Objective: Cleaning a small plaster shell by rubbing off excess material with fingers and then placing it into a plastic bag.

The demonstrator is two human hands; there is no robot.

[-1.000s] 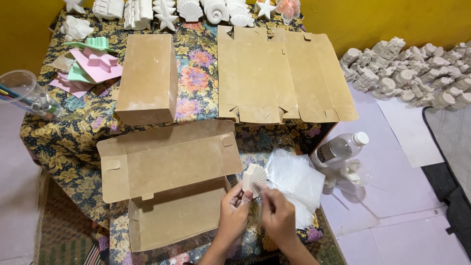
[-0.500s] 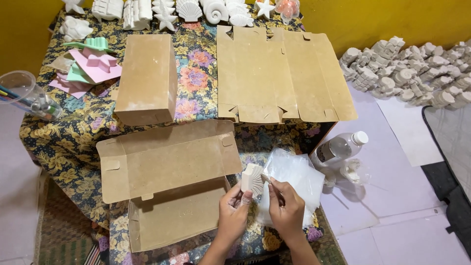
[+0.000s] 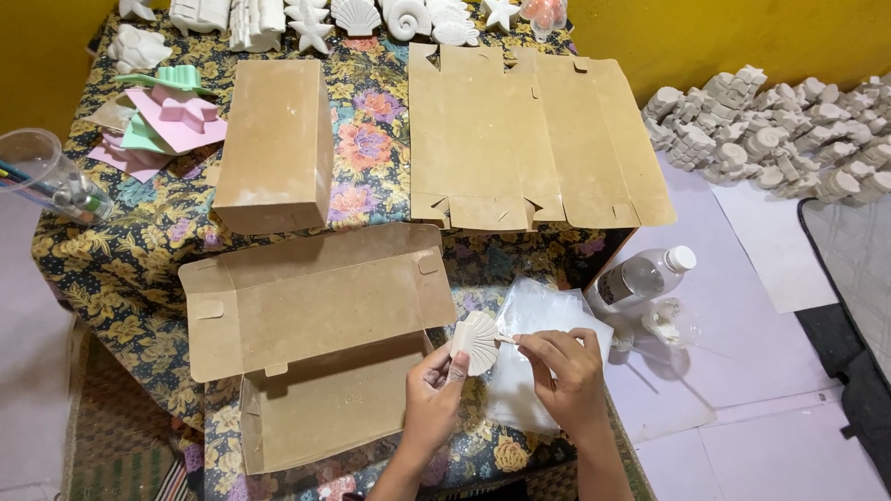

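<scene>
- White plaster shell (image 3: pixel 476 341), fan-shaped and ribbed, held upright just past the right edge of the open brown box (image 3: pixel 325 404), above the clear plastic bag (image 3: pixel 548 357).
- Left hand (image 3: pixel 434 394): fingers pressed together around the lower left edge of the shell, thumb on its face, pinching it.
- Right hand (image 3: pixel 566 371): fingers curled, thumb and forefinger closed on something thin at the shell's right edge; too small to identify.
- Open brown box lying at the near edge of the desk (image 3: pixel 186 241), lid flap folded back, inside bare cardboard.
- Floral cloth covering the desk, yellow and dark print.
- Closed brown box (image 3: pixel 276 144) standing further back, left of centre.
- Flat unfolded cardboard blank (image 3: pixel 534 139) beside it to the right, well apart from the hands.
- Row of white plaster figures (image 3: pixel 357 17), stars and shells, along the far edge.
- Pink and green moulds (image 3: pixel 167 111) stacked at far left; clear cup (image 3: pixel 42 172) with pens near the left edge.
- Clear plastic bottle (image 3: pixel 645 276) with white cap lying on the floor to the right, near the bag.
- Heap of white plaster pieces (image 3: pixel 780 130) on the floor at far right.
</scene>
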